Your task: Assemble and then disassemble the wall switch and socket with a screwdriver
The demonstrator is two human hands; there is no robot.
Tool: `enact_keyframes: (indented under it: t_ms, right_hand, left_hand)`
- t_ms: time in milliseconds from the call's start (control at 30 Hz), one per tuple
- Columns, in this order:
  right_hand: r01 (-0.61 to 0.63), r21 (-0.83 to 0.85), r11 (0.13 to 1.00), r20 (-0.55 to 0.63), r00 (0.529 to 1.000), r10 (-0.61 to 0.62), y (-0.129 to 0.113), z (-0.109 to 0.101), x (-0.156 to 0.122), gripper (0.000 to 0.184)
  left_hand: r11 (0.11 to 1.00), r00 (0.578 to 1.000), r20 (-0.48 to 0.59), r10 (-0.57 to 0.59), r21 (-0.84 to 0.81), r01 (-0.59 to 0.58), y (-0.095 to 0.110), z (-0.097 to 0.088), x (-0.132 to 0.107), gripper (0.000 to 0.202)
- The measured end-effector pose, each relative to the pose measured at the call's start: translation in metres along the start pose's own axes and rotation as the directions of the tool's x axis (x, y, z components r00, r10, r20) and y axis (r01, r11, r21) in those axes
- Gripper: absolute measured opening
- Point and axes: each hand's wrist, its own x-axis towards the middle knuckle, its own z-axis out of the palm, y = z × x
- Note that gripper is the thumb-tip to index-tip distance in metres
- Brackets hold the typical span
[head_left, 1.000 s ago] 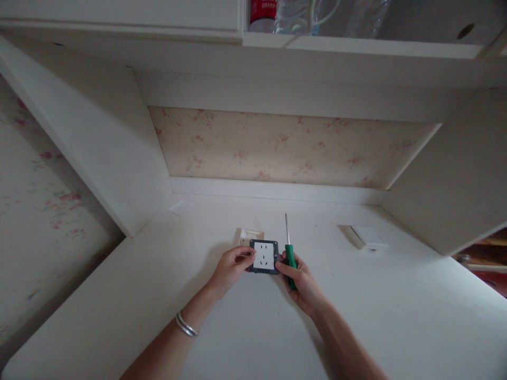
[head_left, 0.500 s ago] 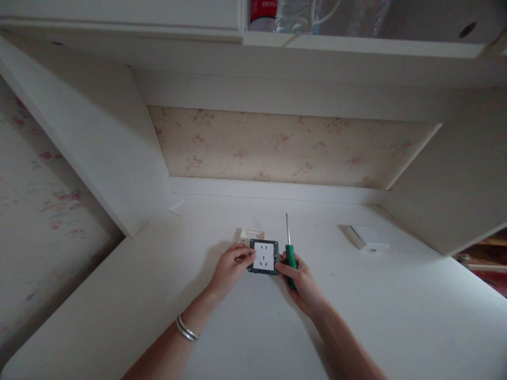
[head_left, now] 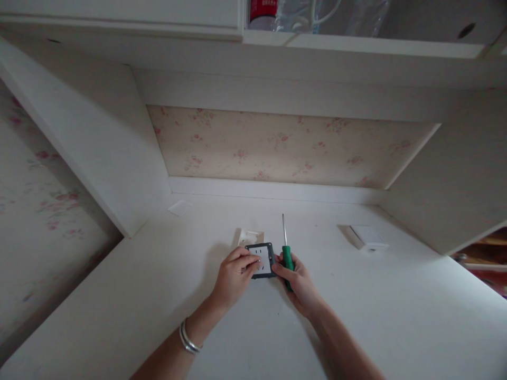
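A white wall socket (head_left: 266,270) with a dark grey frame is held upright, its face toward me. My right hand (head_left: 298,282) grips the socket's right edge with thumb and fingers. The same hand also holds a screwdriver (head_left: 288,258) with a green handle, its metal shaft pointing away from me. Thumb and fingertips of my left hand (head_left: 236,274) are pinched together over the socket's face, hiding its left part. A tiny shiny metal piece (head_left: 259,260) shows at those fingertips, too small to name. Just behind the socket lies a white mounting box (head_left: 250,236) on the white desk (head_left: 253,338).
A white switch-like box (head_left: 368,237) lies on the desk to the right. A flat white plate (head_left: 180,208) lies at the back left. Side panels flank the desk, and a shelf (head_left: 356,48) with a bottle and plastic-wrapped things overhangs it.
My left hand has shifted from the socket's left edge to the right, over its face. The socket and screwdriver have moved slightly left, still in my right hand.
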Motion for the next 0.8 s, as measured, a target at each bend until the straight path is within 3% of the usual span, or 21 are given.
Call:
enact_keyframes:
  t_ms: [267,800]
  right_hand:
    - [-0.009,0.012,1.000,0.127,0.992,0.008,0.007,0.011,-0.004,0.030]
    - [0.003,-0.075,0.997,0.108,0.994,0.005,0.013,0.013,0.000,0.036]
  left_hand:
    - [0.968,0.988,0.039,0.150,0.195,-0.155,-0.003,0.005,-0.004,0.014]
    - [0.917,0.974,0.147,0.173,0.336,-0.213,-0.006,0.006,-0.007,0.013]
